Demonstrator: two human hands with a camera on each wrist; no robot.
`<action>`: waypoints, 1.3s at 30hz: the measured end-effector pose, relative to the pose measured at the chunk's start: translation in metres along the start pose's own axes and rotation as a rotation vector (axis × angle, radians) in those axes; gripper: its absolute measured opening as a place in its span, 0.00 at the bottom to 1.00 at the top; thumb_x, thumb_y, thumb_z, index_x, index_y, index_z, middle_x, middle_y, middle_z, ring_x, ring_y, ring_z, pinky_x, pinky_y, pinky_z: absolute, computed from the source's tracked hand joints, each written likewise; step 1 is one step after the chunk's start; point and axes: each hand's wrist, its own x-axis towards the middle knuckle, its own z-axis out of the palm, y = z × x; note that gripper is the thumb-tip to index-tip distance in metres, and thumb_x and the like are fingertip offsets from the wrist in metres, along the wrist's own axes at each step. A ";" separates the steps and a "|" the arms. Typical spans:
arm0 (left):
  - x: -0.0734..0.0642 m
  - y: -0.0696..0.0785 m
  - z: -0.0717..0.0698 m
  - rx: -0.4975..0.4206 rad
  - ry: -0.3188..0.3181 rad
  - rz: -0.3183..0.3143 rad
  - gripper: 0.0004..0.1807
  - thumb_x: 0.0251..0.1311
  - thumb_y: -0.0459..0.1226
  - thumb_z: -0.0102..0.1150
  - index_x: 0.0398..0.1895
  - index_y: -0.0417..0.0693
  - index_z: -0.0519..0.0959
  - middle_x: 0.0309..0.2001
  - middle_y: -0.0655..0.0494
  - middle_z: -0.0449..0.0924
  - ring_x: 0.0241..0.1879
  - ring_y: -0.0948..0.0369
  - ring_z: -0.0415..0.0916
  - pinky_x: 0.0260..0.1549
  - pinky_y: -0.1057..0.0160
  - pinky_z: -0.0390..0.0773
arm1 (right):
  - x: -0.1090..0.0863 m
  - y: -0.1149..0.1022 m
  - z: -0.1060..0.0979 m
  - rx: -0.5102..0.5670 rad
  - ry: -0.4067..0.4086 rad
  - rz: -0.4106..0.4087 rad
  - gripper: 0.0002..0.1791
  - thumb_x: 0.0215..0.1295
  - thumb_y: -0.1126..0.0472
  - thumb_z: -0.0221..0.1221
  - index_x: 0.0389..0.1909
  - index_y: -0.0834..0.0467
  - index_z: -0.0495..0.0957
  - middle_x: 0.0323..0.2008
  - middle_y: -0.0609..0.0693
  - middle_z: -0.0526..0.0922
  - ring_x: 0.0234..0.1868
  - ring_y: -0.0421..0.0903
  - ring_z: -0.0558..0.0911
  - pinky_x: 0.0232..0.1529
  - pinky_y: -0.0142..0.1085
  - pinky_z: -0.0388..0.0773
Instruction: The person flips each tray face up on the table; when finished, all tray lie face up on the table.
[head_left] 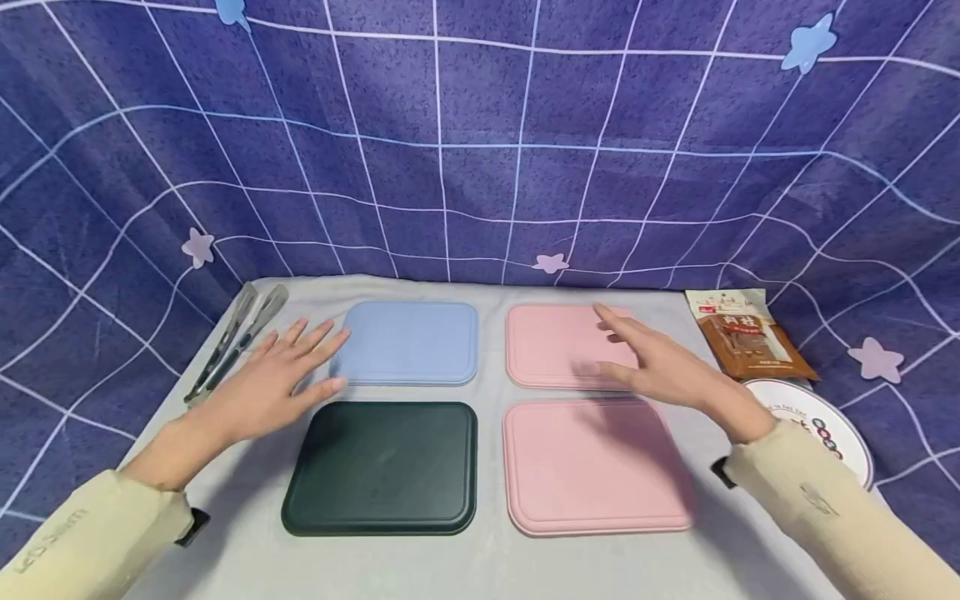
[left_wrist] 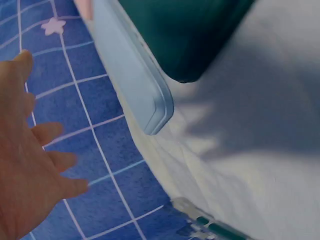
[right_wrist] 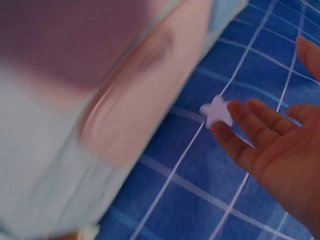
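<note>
My left hand (head_left: 273,383) hovers with spread fingers beside a blue rounded-rectangular box with a flat lid (head_left: 412,342); it holds nothing. A dark green box of the same shape (head_left: 386,471) lies nearer, in front of the blue one. On the other side, my right hand (head_left: 667,367) hangs over the right part of the far pink box (head_left: 555,346), fingers extended and holding nothing. Another pink box (head_left: 592,467) sits closer to me, partly under the right arm's shadow. The left wrist view shows the blue box's layered edge (left_wrist: 135,75).
Tongs (head_left: 236,342) lie at the far left of the white cloth (head_left: 491,558). A brown and cream packet (head_left: 750,337) and a white plate with printed marks (head_left: 855,442), partly behind the right sleeve, are at the right. A blue gridded curtain (head_left: 480,108) stands behind.
</note>
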 end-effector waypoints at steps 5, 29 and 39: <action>0.012 -0.013 -0.004 -0.155 0.002 -0.062 0.38 0.73 0.57 0.48 0.80 0.59 0.53 0.73 0.43 0.66 0.71 0.40 0.64 0.66 0.36 0.63 | 0.044 -0.020 0.015 0.248 -0.156 0.040 0.54 0.66 0.45 0.64 0.82 0.50 0.39 0.70 0.61 0.69 0.65 0.60 0.76 0.64 0.56 0.72; 0.054 -0.066 0.039 -0.382 -0.229 -0.302 0.48 0.69 0.57 0.55 0.79 0.37 0.50 0.32 0.47 0.82 0.28 0.60 0.73 0.31 0.62 0.71 | 0.173 -0.069 0.091 0.533 -0.535 0.466 0.63 0.64 0.43 0.65 0.80 0.43 0.23 0.61 0.65 0.71 0.47 0.53 0.78 0.48 0.49 0.82; 0.054 -0.075 0.053 -0.374 -0.297 -0.351 0.52 0.66 0.60 0.56 0.78 0.34 0.50 0.31 0.51 0.85 0.39 0.58 0.80 0.60 0.44 0.70 | 0.182 -0.062 0.099 0.639 -0.555 0.548 0.64 0.65 0.47 0.66 0.79 0.43 0.20 0.43 0.59 0.76 0.33 0.48 0.78 0.46 0.47 0.84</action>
